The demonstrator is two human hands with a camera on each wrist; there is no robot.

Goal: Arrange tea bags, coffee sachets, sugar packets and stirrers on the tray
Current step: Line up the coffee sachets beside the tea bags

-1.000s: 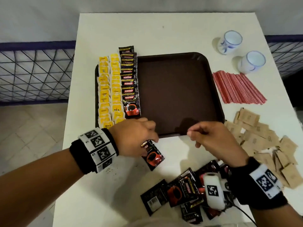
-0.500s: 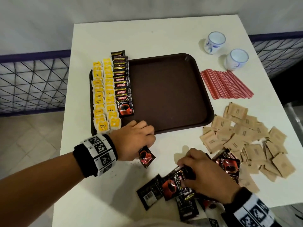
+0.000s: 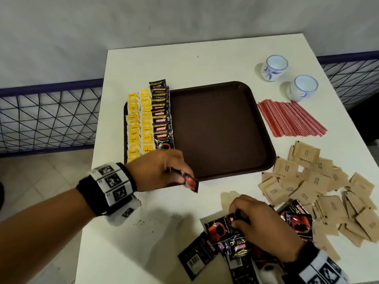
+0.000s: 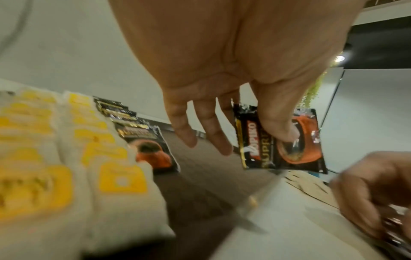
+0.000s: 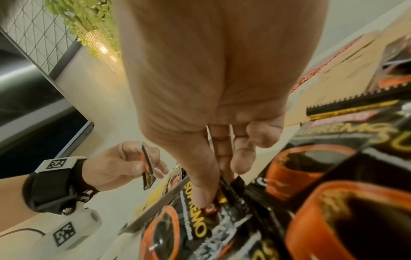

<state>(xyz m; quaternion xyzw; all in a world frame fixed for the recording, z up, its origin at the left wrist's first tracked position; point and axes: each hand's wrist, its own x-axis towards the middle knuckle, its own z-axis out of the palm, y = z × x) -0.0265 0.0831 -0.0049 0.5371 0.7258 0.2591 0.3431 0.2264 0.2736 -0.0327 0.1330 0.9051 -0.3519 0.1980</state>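
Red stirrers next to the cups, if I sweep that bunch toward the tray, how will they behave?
The red stirrers are thin, straight sticks lying loose in a flat fan, so they probably weigh little and would scatter or roll apart rather than move together. Their tips nearly reach the tray rim, which would likely stop them; lifting them as a bunch seems safer.

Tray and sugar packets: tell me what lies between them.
Head view: only bare white table separates the tray from the sugar packets; the nearest packets almost touch its rim.

white table (image 3: pixel 205 64) carries tray (image 3: pixel 264 128), cups (image 3: pixel 274 67), stirrers (image 3: pixel 291 119), sugar packets (image 3: pixel 307 181), sachets (image 3: pixel 297 220).
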